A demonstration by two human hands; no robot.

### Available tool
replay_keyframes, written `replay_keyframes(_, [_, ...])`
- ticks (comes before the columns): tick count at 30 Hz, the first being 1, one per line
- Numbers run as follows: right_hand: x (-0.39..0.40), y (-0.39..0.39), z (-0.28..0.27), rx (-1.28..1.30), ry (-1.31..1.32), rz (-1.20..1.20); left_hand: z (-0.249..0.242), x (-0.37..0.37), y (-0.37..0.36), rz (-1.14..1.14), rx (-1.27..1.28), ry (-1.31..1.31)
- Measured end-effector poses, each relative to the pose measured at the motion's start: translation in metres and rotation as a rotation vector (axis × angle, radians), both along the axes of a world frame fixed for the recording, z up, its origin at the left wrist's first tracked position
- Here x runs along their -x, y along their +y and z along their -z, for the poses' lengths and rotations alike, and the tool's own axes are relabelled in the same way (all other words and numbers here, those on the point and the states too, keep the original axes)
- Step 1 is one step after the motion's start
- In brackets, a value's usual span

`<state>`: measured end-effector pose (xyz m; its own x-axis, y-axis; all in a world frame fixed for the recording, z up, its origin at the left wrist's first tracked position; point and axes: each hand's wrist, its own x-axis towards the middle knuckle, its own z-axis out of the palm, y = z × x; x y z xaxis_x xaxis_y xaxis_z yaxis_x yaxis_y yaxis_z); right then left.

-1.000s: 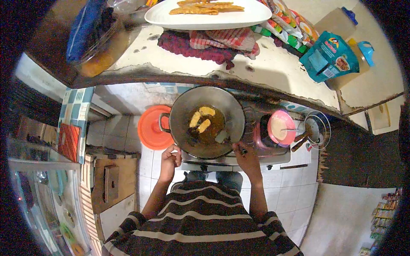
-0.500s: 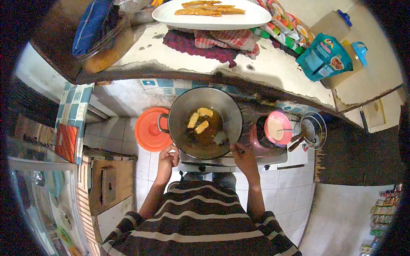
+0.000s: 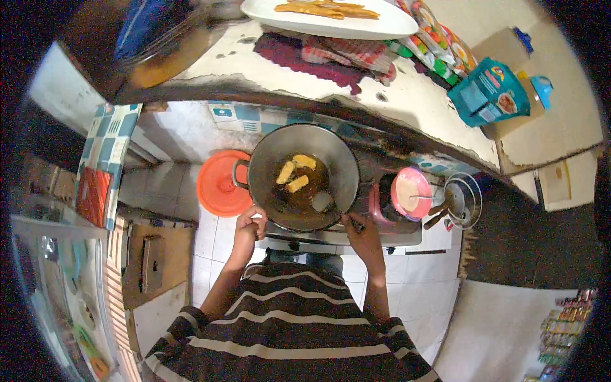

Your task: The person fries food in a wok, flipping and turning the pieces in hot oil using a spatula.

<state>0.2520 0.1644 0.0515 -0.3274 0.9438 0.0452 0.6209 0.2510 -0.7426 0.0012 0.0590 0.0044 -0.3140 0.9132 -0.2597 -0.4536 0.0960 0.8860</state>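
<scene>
A dark metal wok (image 3: pixel 267 159) sits on a stove (image 3: pixel 388 234) below me, with three yellow fritters (image 3: pixel 294 173) frying in oil. My right hand (image 3: pixel 363 235) grips the handle of a spatula (image 3: pixel 323 202) whose blade rests in the oil at the wok's near right side. Just outside the wok's near left rim, my left hand (image 3: pixel 249 230) is curled with nothing visible in it. Above, a white plate (image 3: pixel 356 24) carries fried strips (image 3: pixel 326 9).
An orange lid (image 3: pixel 216 184) lies left of the wok. A pink bowl of batter (image 3: pixel 410 191) and a wire strainer (image 3: pixel 463 198) stand to the right. On the counter above are checked cloths (image 3: pixel 344 54), a teal packet (image 3: pixel 489 92) and a blue-capped container (image 3: pixel 540 89).
The view has shifted slightly. My left hand has crept closer to the wok's rim. The spatula blade stays in the oil at the near right.
</scene>
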Motion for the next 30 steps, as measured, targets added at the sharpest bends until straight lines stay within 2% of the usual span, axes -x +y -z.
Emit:
replay_keyframes(2, [0.0, 0.004, -0.007, 0.161, -0.026, -0.008, -0.002, -0.001, -0.002, -0.026, 0.011, 0.0])
replay_keyframes(5, [-0.011, 0.019, 0.027, 0.354, 0.033, -0.033, -0.001, 0.002, -0.003, -0.06, 0.038, -0.041])
replay_keyframes(8, [-0.002, 0.019, 0.017, 0.213, 0.096, 0.03, -0.002, 0.001, -0.001, -0.067, 0.06, -0.049])
replay_keyframes(10, [-0.005, 0.027, 0.031, -0.064, 0.002, 0.05, 0.005, -0.001, 0.002, -0.102, 0.118, -0.038])
replay_keyframes(12, [-0.011, 0.032, 0.024, 0.262, -0.284, 0.1, 0.003, -0.004, 0.001, -0.083, 0.027, 0.004])
replay_keyframes(13, [-0.002, 0.024, 0.01, 0.212, -0.237, 0.156, -0.001, -0.003, 0.002, -0.079, 0.017, -0.04])
replay_keyframes(15, [-0.009, 0.021, 0.021, 0.071, -0.106, 0.068, 0.0, -0.001, 0.0, -0.067, 0.006, -0.085])
replay_keyframes(18, [-0.012, 0.031, 0.027, 0.029, -0.02, 0.011, 0.004, -0.001, -0.002, -0.052, 0.012, -0.088])
replay_keyframes(22, [-0.009, 0.031, 0.041, -0.017, -0.041, 0.033, 0.006, 0.003, -0.003, -0.042, -0.001, -0.102])
replay_keyframes(24, [-0.007, 0.034, 0.05, 0.109, 0.047, 0.059, 0.008, 0.006, -0.004, -0.039, 0.001, -0.095])
replay_keyframes(25, [-0.005, 0.034, 0.052, 0.279, 0.147, 0.086, 0.008, 0.008, -0.005, -0.042, 0.007, -0.081])
replay_keyframes(27, [0.001, 0.033, 0.053, 0.227, 0.116, 0.07, 0.005, 0.009, -0.006, -0.057, 0.027, -0.06])
replay_keyframes(29, [0.009, 0.028, 0.051, -0.22, -0.144, -0.012, 0.004, 0.012, -0.008, -0.064, 0.036, -0.05])
replay_keyframes(30, [0.014, 0.025, 0.046, -0.041, -0.043, 0.059, 0.004, 0.012, -0.01, -0.066, 0.04, -0.044])
